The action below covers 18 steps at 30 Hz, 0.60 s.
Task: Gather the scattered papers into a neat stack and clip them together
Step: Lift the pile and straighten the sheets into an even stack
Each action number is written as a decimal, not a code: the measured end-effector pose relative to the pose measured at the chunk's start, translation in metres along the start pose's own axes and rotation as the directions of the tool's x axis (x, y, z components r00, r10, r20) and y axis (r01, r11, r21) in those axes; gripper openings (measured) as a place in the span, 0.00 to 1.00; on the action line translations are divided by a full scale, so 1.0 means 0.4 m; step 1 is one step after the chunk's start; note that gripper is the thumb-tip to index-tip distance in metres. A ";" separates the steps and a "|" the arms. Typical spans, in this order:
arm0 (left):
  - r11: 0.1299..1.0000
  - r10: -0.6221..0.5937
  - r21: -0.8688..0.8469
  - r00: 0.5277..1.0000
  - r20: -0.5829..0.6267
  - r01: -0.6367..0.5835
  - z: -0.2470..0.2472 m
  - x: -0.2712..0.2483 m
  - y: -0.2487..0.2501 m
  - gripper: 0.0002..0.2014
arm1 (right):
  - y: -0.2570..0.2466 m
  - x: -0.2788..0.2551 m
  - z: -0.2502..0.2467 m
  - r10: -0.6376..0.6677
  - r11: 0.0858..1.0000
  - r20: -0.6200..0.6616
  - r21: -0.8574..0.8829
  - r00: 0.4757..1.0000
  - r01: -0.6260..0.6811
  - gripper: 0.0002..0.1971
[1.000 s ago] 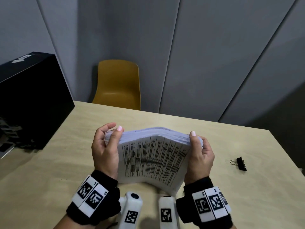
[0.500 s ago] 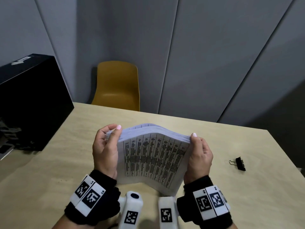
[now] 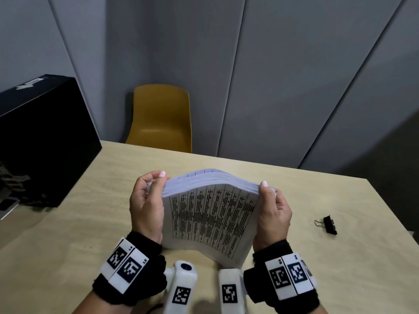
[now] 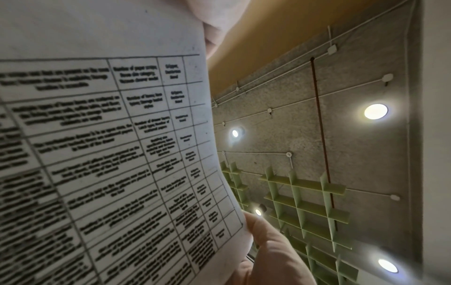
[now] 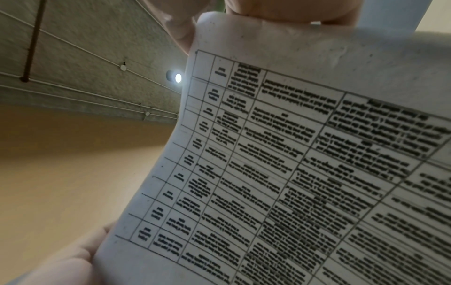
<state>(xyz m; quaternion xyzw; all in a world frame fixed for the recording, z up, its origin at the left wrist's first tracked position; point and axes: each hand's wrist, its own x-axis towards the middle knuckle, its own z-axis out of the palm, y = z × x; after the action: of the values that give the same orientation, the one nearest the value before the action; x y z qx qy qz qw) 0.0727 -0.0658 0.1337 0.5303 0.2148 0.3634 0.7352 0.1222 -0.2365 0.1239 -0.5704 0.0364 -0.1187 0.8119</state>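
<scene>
A thick stack of printed papers (image 3: 210,214) stands on edge on the wooden table (image 3: 90,223), bowed, with a table of text on the sheet facing me. My left hand (image 3: 147,200) grips its left side, thumb in front and fingers curled behind. My right hand (image 3: 274,209) grips the right side the same way. Both wrist views are filled by the printed sheet (image 4: 109,154) (image 5: 292,173) with a thumb at its edge. A black binder clip (image 3: 328,224) lies on the table to the right of my right hand, apart from the papers.
A large black box (image 3: 40,141) sits at the table's left edge. A yellow chair (image 3: 161,118) stands behind the far edge, in front of grey wall panels. The table's right edge runs just past the clip.
The stack has stayed upright between both hands; its top edge has shifted slightly up and its bow has changed a little. The clip has not moved.
</scene>
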 end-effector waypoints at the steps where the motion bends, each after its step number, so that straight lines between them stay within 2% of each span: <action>1: 1.000 0.006 0.008 1.000 0.005 -0.006 0.000 0.001 -0.004 0.04 | 0.001 0.002 -0.002 0.004 1.000 0.000 -0.006 1.000 -0.004 0.14; 4: 1.000 0.011 -0.006 1.000 0.021 -0.011 -0.002 0.004 -0.009 0.07 | 0.003 0.004 -0.004 0.005 1.000 0.021 0.007 1.000 -0.005 0.15; 6: 0.999 0.038 -0.016 0.997 0.062 -0.037 -0.009 0.001 -0.008 0.14 | 0.002 0.001 -0.002 -0.001 1.000 0.055 0.012 0.999 0.001 0.17; 8: 0.996 0.063 0.046 0.980 0.188 -0.073 -0.023 -0.003 -0.008 0.23 | 0.006 -0.001 -0.006 -0.021 1.000 0.108 0.000 0.994 0.021 0.16; 10: 0.990 0.050 0.110 0.940 0.337 -0.092 -0.045 -0.003 -0.010 0.29 | 0.016 -0.001 -0.025 -0.079 0.996 0.205 -0.028 0.976 0.086 0.18; 12: 0.982 0.041 0.153 0.921 0.388 -0.109 -0.074 0.009 -0.022 0.32 | 0.029 0.002 -0.058 -0.112 0.985 0.289 -0.092 0.951 0.144 0.23; 14: 0.968 0.011 0.224 0.918 0.396 -0.108 -0.100 0.022 -0.044 0.28 | 0.045 0.005 -0.086 -0.050 0.980 0.349 -0.165 0.936 0.114 0.26; 16: 0.968 -0.083 0.250 0.914 0.398 -0.022 -0.112 0.019 -0.065 0.16 | 0.058 0.005 -0.093 0.050 0.964 0.409 -0.259 0.911 0.063 0.18; 17: 0.960 -0.100 0.281 0.915 0.392 -0.016 -0.107 0.014 -0.073 0.10 | 0.062 0.001 -0.092 0.062 0.953 0.431 -0.294 0.900 0.075 0.15; 18: 0.940 -0.060 0.332 0.913 0.403 -0.084 -0.102 0.011 -0.077 0.08 | 0.068 -0.002 -0.089 0.039 0.944 0.437 -0.310 0.899 0.110 0.16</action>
<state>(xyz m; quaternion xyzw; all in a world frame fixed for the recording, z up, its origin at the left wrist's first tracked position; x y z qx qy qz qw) 0.0563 -0.0424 0.0910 0.7151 0.1133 0.2066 0.6581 0.1185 -0.2604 0.0861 -0.7097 -0.1378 0.0051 0.6909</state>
